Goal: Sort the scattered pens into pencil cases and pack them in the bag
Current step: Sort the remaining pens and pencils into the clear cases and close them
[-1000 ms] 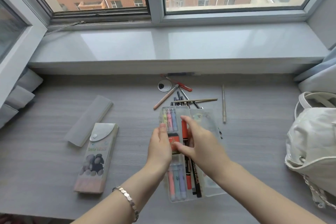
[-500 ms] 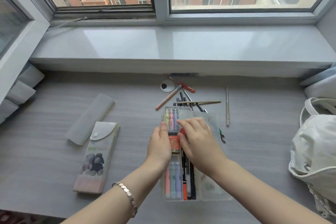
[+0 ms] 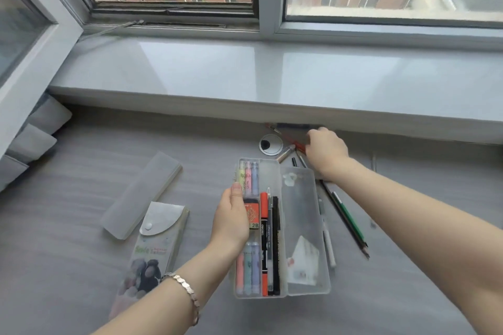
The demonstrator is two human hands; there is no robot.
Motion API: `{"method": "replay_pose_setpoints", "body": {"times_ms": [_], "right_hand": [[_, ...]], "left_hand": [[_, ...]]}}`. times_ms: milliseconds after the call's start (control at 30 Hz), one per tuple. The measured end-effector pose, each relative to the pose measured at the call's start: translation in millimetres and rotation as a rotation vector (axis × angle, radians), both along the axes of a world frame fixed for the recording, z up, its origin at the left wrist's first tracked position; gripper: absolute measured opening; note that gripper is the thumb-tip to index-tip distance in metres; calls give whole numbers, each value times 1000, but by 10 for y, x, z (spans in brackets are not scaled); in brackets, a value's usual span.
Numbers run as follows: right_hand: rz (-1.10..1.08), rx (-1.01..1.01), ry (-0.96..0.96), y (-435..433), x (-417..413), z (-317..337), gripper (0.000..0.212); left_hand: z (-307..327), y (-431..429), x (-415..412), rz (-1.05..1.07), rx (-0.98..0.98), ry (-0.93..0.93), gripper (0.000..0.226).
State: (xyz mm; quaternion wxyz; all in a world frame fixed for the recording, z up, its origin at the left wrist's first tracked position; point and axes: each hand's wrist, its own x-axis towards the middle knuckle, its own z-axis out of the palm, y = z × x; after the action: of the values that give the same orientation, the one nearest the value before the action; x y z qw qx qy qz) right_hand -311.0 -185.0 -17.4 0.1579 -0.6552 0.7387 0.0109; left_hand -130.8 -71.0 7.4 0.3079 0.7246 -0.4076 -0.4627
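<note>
An open clear pencil case [image 3: 298,215] lies on the grey desk, with pastel highlighters, an orange marker and black pens in its left half. My left hand [image 3: 231,219] grips the case's left edge, thumb on top. My right hand [image 3: 326,152] is stretched to the far loose pens below the sill, its fingers curled over a red pen [image 3: 300,146]. A green pencil [image 3: 351,221], a dark pencil and a white pen [image 3: 328,243] lie right of the case. The bag is out of view.
A frosted flat case [image 3: 141,193] and a printed snap-flap case [image 3: 156,239] lie left of the open case. A round cable grommet [image 3: 270,144] sits in the desk near the red pen. The window sill [image 3: 272,81] overhangs the desk's far edge. Grey cushions [image 3: 32,141] sit at far left.
My right hand has left the open case and moved away from me to the loose pens by the sill. My left hand has stayed on the case's left edge.
</note>
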Motion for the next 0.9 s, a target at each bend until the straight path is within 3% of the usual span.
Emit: {"method": "replay_pose_setpoints", "body": {"times_ms": [133,233,467,533,633,700,800,900], "right_hand": [[9,67,147,-139,-23,-238,27],[-50,36,55,-82,-102,-268,27],[-207,-505,-879,566,-243,526,9],[-211,-524,-1132,842,-219,835,17],[-195,-362,-1344,1214,-149,1076,18],[-179,-211,-1358,1385,-78,1068,17],[-90,27,-1199,1619,48,935,12],[-105,90,-1077,1778,141,745,20]], "left_hand": [[-63,-110,67,19,18,16,42],[-90,-125,87,31,34,50,40],[-159,35,135,54,88,99,52],[-140,107,104,51,88,106,53],[-58,238,23,23,95,115,53],[-9,317,-36,3,95,129,51],[61,447,-142,-30,82,159,49],[79,543,-187,-29,74,183,50]]}}
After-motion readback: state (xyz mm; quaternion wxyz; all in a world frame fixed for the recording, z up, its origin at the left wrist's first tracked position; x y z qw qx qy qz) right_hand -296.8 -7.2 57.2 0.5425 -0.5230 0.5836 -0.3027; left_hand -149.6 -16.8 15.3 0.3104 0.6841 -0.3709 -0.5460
